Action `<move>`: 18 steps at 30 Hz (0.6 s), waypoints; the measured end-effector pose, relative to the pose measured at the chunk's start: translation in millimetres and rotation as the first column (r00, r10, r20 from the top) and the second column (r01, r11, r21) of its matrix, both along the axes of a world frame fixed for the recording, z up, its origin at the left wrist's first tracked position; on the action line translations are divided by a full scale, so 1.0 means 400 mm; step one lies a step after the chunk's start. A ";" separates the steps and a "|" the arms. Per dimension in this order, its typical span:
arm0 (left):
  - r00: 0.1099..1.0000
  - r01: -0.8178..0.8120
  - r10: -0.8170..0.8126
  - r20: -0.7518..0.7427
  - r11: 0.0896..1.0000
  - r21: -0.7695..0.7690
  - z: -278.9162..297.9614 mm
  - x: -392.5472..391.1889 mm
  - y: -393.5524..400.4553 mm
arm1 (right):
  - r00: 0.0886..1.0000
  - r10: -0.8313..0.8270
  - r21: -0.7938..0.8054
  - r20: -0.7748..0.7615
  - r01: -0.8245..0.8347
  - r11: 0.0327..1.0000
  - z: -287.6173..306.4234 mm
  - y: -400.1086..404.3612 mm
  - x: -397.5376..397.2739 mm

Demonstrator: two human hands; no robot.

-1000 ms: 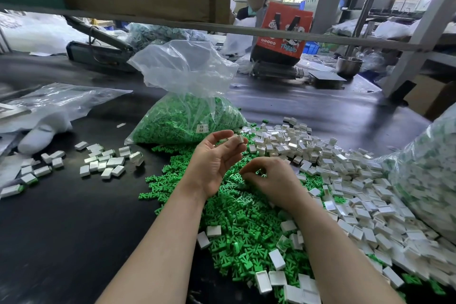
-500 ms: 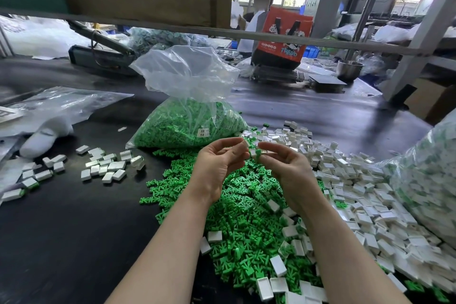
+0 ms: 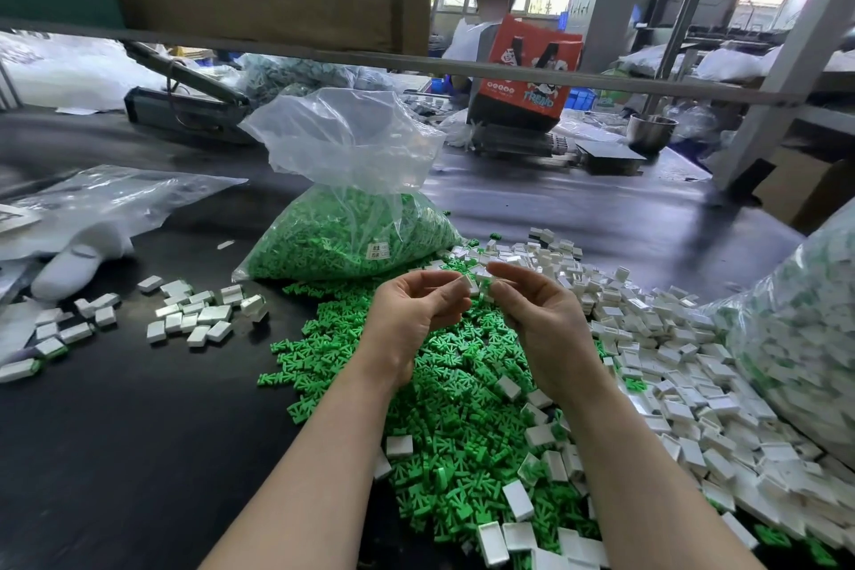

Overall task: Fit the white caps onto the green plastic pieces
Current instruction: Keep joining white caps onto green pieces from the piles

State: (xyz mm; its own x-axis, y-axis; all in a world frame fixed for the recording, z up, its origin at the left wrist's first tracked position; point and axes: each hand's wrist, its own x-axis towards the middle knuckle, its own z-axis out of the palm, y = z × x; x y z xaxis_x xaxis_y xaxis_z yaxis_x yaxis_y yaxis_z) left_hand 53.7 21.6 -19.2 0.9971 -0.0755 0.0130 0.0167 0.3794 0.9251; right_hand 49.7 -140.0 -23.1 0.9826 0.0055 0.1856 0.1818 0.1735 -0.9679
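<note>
1. Both hands are up over the pile. The left hand [image 3: 416,310] pinches a white cap [image 3: 468,283] between thumb and fingertips, and the right hand [image 3: 539,310] pinches a green piece [image 3: 485,287] the same way. The two parts sit right at each other, touching or nearly so — can't tell if the cap is seated yet.
2. Biggest risk I'd guess: the piece goes in crooked and jams, since both parts are tiny and held only by fingertips.
3. A slip would drop either part into the loose green pieces [image 3: 444,407] below, where it's lost among lookalikes.
4. Finished ones could get mixed up too — the loose white caps [image 3: 647,338] on the right look much like the small capped batch [image 3: 194,315] on the left.
5. Readable writing: "TREND" on the red bag [image 3: 532,69] in the back. The bag of green pieces [image 3: 351,236] has a small white label, too blurry to read.
</note>
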 end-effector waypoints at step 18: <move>0.989 -0.061 0.033 0.145 0.979 0.193 -0.009 0.003 0.001 | 0.990 -0.043 -0.200 0.137 0.070 0.977 -0.004 -0.001 -0.004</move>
